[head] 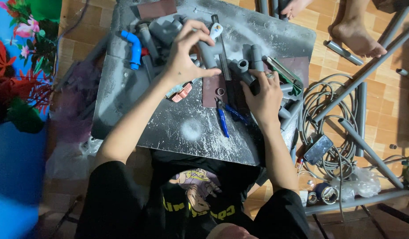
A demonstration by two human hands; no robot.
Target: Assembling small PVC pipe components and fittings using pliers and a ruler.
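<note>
My left hand (186, 55) is closed around a short grey plastic pipe (207, 54) over the far middle of a scratched grey metal work board (187, 128). My right hand (263, 95), with a ring on one finger, grips a grey pipe fitting (246, 75) a little to the right. Between the hands lie a brown sandpaper sheet (212, 88) with a small ring on it and blue-handled pliers (223, 120). Several more grey fittings crowd the far edge of the board.
A blue elbow fitting (134, 46) lies at the far left of the board. Coiled grey cable (333, 119), a phone (318, 149) and long grey pipes (370, 152) lie on the tiled floor to the right. Another person's bare foot (357, 35) rests at the far right.
</note>
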